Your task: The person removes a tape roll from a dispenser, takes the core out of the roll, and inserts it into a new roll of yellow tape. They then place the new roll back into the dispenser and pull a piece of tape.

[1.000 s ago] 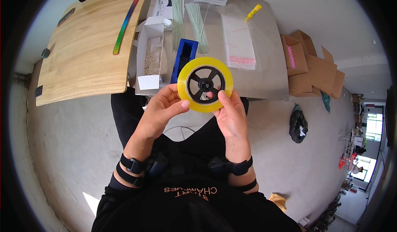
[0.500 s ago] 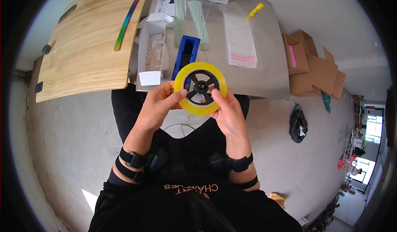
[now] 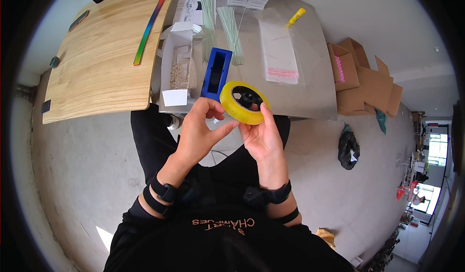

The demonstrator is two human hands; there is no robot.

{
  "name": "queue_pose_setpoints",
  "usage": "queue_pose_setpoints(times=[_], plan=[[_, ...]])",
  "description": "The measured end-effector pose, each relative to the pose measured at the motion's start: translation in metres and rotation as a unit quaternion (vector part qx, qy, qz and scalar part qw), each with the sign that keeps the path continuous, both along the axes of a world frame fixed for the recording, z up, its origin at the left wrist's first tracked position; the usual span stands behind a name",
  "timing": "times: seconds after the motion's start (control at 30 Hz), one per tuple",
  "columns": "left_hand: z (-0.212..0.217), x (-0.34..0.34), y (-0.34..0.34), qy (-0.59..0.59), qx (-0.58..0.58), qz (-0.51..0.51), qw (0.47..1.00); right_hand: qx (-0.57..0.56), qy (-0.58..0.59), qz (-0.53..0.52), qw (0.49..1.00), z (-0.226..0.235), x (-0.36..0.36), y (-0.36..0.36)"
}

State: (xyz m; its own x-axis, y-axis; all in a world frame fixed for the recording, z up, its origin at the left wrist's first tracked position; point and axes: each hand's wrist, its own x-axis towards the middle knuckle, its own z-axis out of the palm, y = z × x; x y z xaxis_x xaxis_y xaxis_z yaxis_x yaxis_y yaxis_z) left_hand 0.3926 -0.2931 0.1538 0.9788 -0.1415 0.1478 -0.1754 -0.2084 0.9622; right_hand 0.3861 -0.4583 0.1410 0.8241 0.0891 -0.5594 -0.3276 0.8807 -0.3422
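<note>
A roll of clear yellow tape (image 3: pixel 232 108) on a black spoked core hangs tilted over the table's near edge. My right hand (image 3: pixel 265 138) grips its lower right side, the thumb at the core and the fingers behind. My left hand (image 3: pixel 197 129) is beside the roll, fingers bent and thumb spread away from them; the thumb tip is at the roll's lower rim. Just behind the roll stands a blue tape dispenser (image 3: pixel 216 73) with a dark hollow middle, on the metal table (image 3: pixel 315 97).
An open white box (image 3: pixel 174 97) of small beige pieces stands left of the dispenser. Behind lie bundles of pale thin sticks (image 3: pixel 230 34); at right are clear plastic bags (image 3: pixel 280 54) and a yellow glue stick (image 3: pixel 296 17). A wooden board (image 3: pixel 106 44) bears a rainbow strip (image 3: pixel 148 32).
My left hand has come off the roll's left side and moved down slightly, thumb and fingers now apart. The roll has tilted and shifted right in my right hand.
</note>
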Motion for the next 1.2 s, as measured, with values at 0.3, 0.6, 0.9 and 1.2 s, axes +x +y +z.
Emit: queue_pose_setpoints(times=[0.3,0.6,0.9,1.2], plan=[[-0.015,0.000,0.005,0.146,-0.034,-0.016,0.989,-0.049,-0.005,-0.004,0.999,-0.001,-0.004,-0.001],[-0.054,0.001,0.000,0.317,-0.270,-0.080,0.905,-0.189,-0.057,0.045,0.979,0.005,0.013,-0.009],[-0.055,0.010,0.004,0.381,-0.377,-0.050,0.843,-0.261,-0.050,0.120,0.956,-0.003,0.050,0.001],[-0.048,0.011,0.015,0.378,-0.423,-0.075,0.820,-0.364,-0.048,0.111,0.923,-0.012,0.059,0.021]])
